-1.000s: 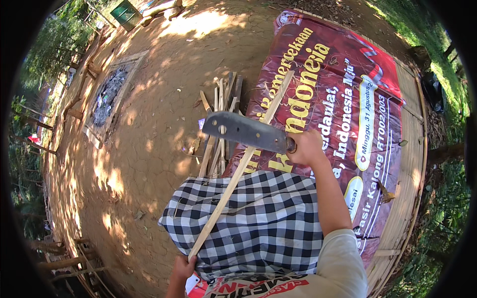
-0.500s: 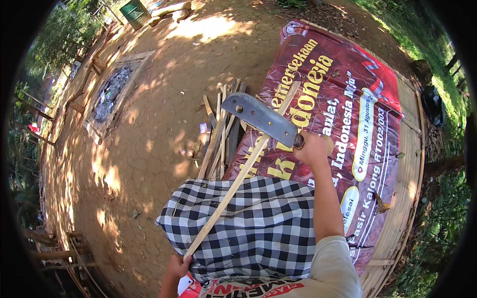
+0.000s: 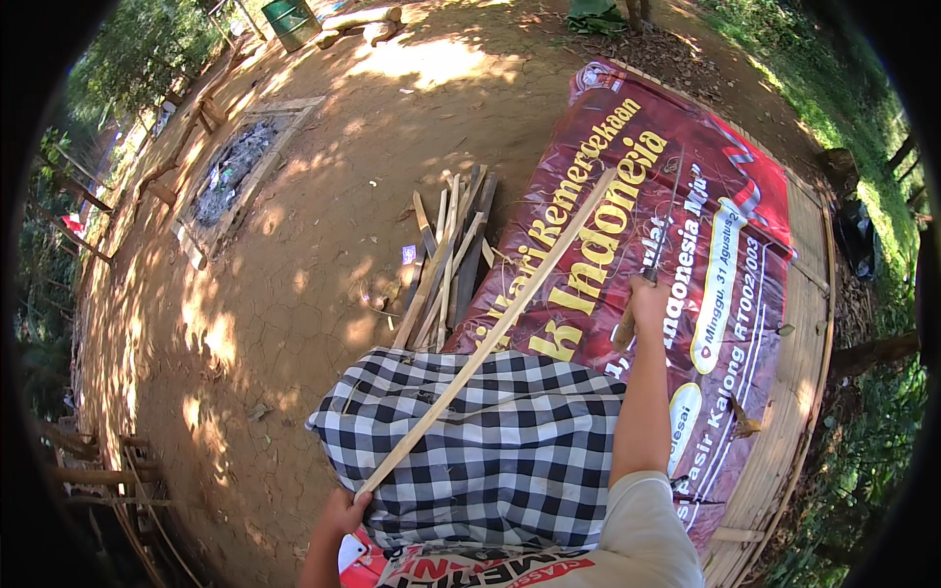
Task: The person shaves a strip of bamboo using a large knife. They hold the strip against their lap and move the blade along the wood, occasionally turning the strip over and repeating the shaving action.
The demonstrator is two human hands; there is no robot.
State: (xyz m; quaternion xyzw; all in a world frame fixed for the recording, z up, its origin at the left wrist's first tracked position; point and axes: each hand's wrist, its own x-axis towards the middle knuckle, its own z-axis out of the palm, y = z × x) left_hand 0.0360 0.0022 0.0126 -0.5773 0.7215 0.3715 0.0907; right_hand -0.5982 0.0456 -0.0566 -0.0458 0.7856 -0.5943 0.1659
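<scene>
My left hand is closed around the lower end of a long, pale bamboo strip. The strip slants up and to the right over the black-and-white checked cloth on my lap, its far end above a red banner. My right hand grips the wooden handle of a machete. Its blade points away from me and shows nearly edge-on, so it looks like a thin dark line. The blade is to the right of the strip, apart from it.
The red printed banner covers a bamboo platform at right. Several wood strips lie piled just beyond my lap. Farther left, a framed ash pit sits in the dirt ground. A green drum stands at the back.
The machete has swung right, off the strip, and its blade has turned from broadside to edge-on. My left hand still holds the strip, shifted slightly left at its lower end.
</scene>
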